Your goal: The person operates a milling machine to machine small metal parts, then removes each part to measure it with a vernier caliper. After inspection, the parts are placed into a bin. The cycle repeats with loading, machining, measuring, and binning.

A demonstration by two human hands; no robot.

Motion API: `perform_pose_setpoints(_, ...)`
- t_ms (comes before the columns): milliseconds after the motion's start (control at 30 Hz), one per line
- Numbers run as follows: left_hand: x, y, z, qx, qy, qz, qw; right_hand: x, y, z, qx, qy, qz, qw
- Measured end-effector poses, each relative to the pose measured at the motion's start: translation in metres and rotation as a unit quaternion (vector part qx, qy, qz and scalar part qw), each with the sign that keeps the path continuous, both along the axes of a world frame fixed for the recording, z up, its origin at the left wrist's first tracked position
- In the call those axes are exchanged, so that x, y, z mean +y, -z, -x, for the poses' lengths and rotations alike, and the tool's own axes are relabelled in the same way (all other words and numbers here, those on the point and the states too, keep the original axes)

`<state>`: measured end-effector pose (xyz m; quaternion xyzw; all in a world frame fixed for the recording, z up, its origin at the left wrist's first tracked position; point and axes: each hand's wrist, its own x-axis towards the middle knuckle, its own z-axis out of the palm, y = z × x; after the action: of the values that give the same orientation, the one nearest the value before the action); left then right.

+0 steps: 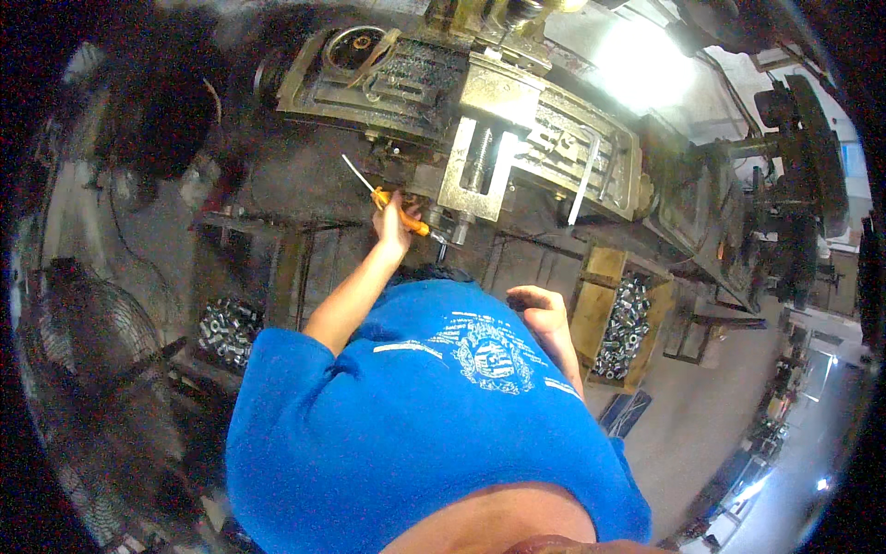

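My left hand [392, 226] is closed round an orange air blow gun [414, 224], just in front of the machine. Its thin, pale nozzle [358, 173] points up and to the left, and a silver fitting [437, 237] shows at its lower end. Close to my blue shirt, on the right, is my right hand [544, 319], with loosely bent fingers and nothing visible in it. Ahead of both hands, a metal machine vise [503, 90] sits on the milling machine table [397, 92], which is strewn with chips. The vise's near end reaches out toward me.
A bent metal bar [585, 175] hangs over the table's front edge at right. Below it stands a wooden box [597, 305] of small metal parts [628, 323]. More metal parts [229, 330] lie at lower left, near a caged fan [88, 323].
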<state>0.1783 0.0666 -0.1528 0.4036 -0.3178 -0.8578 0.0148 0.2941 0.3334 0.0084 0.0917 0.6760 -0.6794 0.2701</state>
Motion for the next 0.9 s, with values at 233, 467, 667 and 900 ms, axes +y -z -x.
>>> perform_pose_setpoints(233,-0.003,0.026,-0.01,-0.04,0.075,0.134,0.987,0.014,0.003,-0.009,-0.006,0.003,-0.066,0.998)
perform_pose_setpoints(467,0.001,0.044,-0.004,-0.089,0.071,-0.006,0.993,0.03,0.01,-0.011,0.01,-0.003,-0.091,0.996)
perform_pose_setpoints(667,0.012,0.044,0.006,-0.073,0.134,-0.04,0.988,0.044,0.021,-0.005,0.005,-0.007,-0.043,0.999)
perform_pose_setpoints(900,0.012,0.039,-0.02,-0.072,0.245,0.021,0.967,0.061,0.052,0.008,0.019,-0.075,0.037,0.996)
